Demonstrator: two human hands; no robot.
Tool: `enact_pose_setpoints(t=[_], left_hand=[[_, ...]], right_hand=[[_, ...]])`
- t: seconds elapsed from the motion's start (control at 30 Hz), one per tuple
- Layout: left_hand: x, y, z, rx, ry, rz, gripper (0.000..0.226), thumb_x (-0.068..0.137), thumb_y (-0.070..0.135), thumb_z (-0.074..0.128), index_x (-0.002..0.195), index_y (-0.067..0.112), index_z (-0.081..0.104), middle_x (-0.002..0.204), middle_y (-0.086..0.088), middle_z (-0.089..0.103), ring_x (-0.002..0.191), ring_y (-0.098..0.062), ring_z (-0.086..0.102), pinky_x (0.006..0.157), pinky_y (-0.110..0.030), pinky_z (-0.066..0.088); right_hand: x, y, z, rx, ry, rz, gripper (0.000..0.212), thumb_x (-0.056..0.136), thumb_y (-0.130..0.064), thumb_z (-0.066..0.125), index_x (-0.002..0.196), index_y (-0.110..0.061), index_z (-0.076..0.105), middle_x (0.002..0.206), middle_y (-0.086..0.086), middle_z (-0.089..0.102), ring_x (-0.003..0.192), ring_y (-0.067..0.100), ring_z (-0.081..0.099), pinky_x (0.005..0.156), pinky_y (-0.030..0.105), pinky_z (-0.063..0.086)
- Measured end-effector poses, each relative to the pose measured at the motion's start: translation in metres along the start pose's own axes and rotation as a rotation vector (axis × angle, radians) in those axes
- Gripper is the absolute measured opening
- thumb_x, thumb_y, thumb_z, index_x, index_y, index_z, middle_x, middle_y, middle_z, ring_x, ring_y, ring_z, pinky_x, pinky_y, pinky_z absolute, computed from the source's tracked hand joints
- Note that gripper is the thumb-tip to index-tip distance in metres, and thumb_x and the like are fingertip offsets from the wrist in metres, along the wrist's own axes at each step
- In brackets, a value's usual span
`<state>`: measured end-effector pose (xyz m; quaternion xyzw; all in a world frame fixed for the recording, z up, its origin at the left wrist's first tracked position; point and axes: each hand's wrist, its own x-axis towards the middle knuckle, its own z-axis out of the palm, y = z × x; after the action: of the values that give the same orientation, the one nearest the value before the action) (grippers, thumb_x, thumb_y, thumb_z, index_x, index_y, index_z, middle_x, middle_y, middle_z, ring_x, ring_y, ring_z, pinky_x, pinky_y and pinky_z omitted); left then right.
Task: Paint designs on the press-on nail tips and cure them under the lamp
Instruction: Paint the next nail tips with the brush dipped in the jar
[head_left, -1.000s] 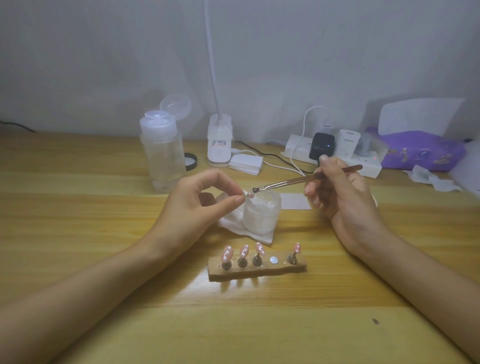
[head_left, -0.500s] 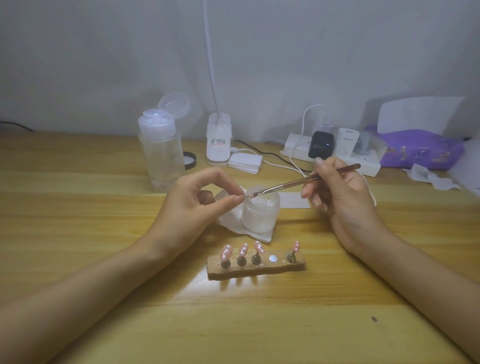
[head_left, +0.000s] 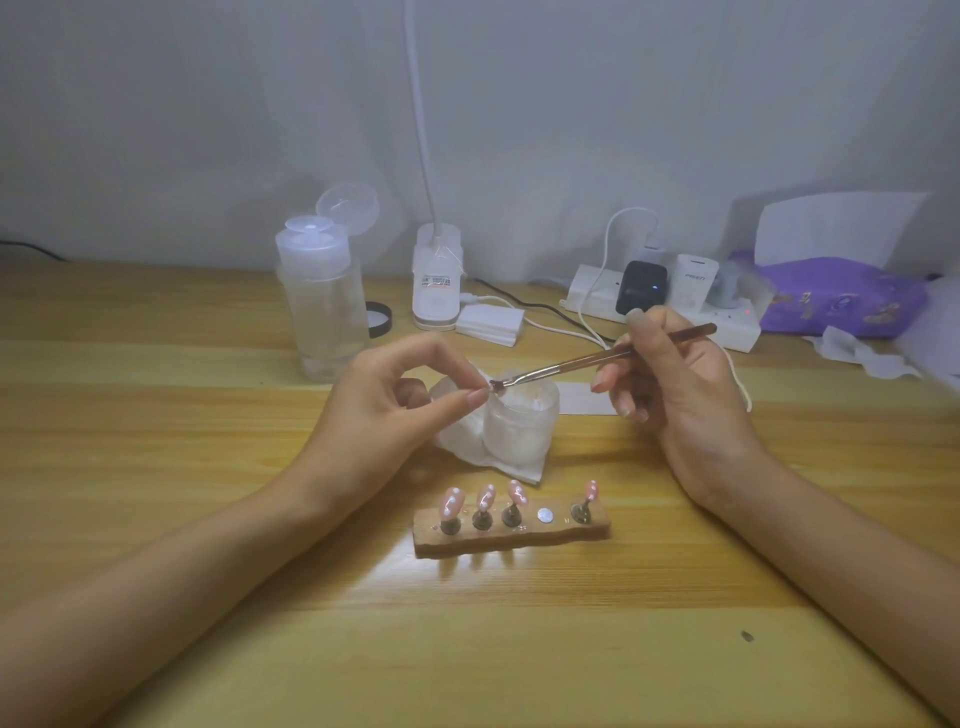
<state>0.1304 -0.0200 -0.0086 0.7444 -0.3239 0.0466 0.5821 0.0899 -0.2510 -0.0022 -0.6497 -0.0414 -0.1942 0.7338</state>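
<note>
Your left grip (head_left: 384, 410) pinches a tip (head_left: 492, 392) | right grip (head_left: 675, 384) curls round brush (head_left: 597, 358), bristles touching tip | mid-frame, above jar (head_left: 519, 431)

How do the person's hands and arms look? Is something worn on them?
The left hand and right hand are bare, with no rings or gloves. No sleeve, watch or bracelet shows up to the frame edge. The fingernails are fairly long, with no bright polish.

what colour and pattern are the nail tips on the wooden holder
The nail tips are pink with small white dots; the head view shows it best.
</note>
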Motion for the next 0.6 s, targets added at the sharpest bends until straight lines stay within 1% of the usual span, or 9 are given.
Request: enact_pose_setpoints(t=[0.13,0.17,0.23,0.3,0.37,0.43,0.47,0.53,0.6], left_hand=[[-0.0003,0.0003,0.0006,0.007,-0.004,0.001,0.008,0.089,0.007,0.072,0.083,0.004,0.067,0.051,0.027,0.054,0.039,-0.001,0.03,0.043,-0.006,0.026],[-0.0005,0.0004,0.0004,0.001,-0.004,-0.001,0.008,0.088,0.008,0.072,0.083,0.004,0.067,0.051,0.027,0.055,0.04,-0.001,0.03,0.043,-0.006,0.026],[-0.0006,0.0005,-0.0003,-0.015,-0.006,-0.005,0.008,0.088,0.009,0.073,0.083,0.006,0.067,0.057,0.024,0.06,0.041,-0.002,0.03,0.044,-0.007,0.027],[-0.0006,0.0004,-0.0005,-0.01,-0.009,-0.001,0.008,0.088,0.009,0.073,0.083,0.006,0.067,0.057,0.024,0.059,0.041,-0.001,0.03,0.044,-0.007,0.027],[-0.0005,-0.0001,-0.0001,0.003,-0.01,0.004,0.008,0.088,0.008,0.072,0.083,0.006,0.066,0.054,0.027,0.056,0.041,-0.001,0.03,0.044,-0.007,0.026],[-0.0006,-0.0005,-0.0003,0.0,-0.01,0.003,0.009,0.088,0.009,0.073,0.082,0.008,0.067,0.056,0.026,0.058,0.042,-0.001,0.029,0.045,-0.008,0.027],[-0.0007,-0.0005,-0.0005,-0.004,-0.01,0.003,0.009,0.087,0.01,0.074,0.081,0.009,0.067,0.059,0.024,0.06,0.043,-0.002,0.029,0.045,-0.008,0.028],[-0.0008,-0.0005,-0.0009,-0.012,-0.013,0.003,0.009,0.087,0.011,0.074,0.081,0.011,0.067,0.063,0.022,0.062,0.044,-0.003,0.03,0.046,-0.009,0.028],[-0.0006,-0.0012,-0.0008,-0.009,-0.014,0.006,0.009,0.087,0.01,0.074,0.081,0.01,0.067,0.06,0.024,0.059,0.043,-0.003,0.03,0.047,-0.007,0.028]], right_hand=[[0.0014,0.0013,-0.0018,0.004,0.08,0.02,0.028,0.094,-0.034,0.058,0.077,-0.017,0.044,0.057,0.005,0.066,0.04,0.011,0.045,0.04,0.018,0.031],[0.0014,0.001,-0.0025,0.019,0.085,0.018,0.027,0.095,-0.033,0.057,0.078,-0.017,0.044,0.057,0.005,0.066,0.04,0.011,0.045,0.04,0.018,0.031],[0.0008,-0.0002,-0.0023,0.03,0.048,0.001,0.029,0.091,-0.04,0.059,0.079,-0.018,0.045,0.058,0.003,0.067,0.041,0.011,0.045,0.041,0.017,0.032],[-0.0003,-0.0006,-0.0005,0.001,0.012,-0.006,0.031,0.089,-0.043,0.061,0.078,-0.018,0.046,0.06,0.004,0.068,0.041,0.011,0.047,0.04,0.017,0.033],[-0.0001,0.0003,-0.0007,-0.013,0.044,0.019,0.029,0.093,-0.037,0.059,0.076,-0.018,0.045,0.059,0.005,0.068,0.04,0.01,0.046,0.038,0.015,0.031],[0.001,0.0013,-0.0025,0.01,0.083,0.039,0.027,0.098,-0.028,0.055,0.077,-0.018,0.044,0.056,0.004,0.066,0.038,0.009,0.043,0.037,0.015,0.028],[0.0012,0.001,-0.0031,0.025,0.082,0.038,0.026,0.098,-0.029,0.055,0.077,-0.018,0.044,0.056,0.004,0.066,0.038,0.009,0.043,0.037,0.015,0.028],[0.0007,-0.0005,-0.0021,0.031,0.041,0.025,0.027,0.093,-0.036,0.057,0.078,-0.019,0.043,0.058,0.003,0.067,0.038,0.008,0.043,0.038,0.015,0.027],[-0.0003,-0.0008,-0.0004,-0.005,0.012,0.027,0.029,0.091,-0.04,0.058,0.077,-0.019,0.044,0.059,0.003,0.068,0.039,0.008,0.044,0.039,0.014,0.029]])
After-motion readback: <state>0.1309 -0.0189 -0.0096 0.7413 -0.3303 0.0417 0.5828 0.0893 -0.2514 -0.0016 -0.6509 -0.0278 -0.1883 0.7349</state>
